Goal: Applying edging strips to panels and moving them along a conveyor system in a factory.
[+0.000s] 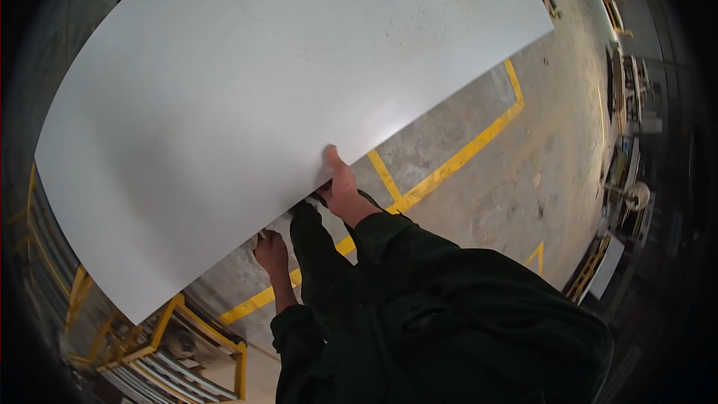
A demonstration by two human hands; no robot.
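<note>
A large, flat white sheet (247, 82) fills the upper left, its near edge running slantwise in front of my body. My right hand (342, 188) grips that edge, with the thumb lying on top of the sheet and the fingers hidden beneath. Lower and to the left, my left hand (272, 254) is closed right at the same edge. A small pale bit shows at its fingers, but I cannot make out what it holds. Both arms are in dark sleeves.
A yellow-framed rack (241, 370) with grey bars stands under and beside the sheet's lower left corner. Yellow lines (456, 161) mark the concrete floor (486, 209). Along the right side are stacked materials, a pale panel (604, 265) and a round-headed object (636, 196).
</note>
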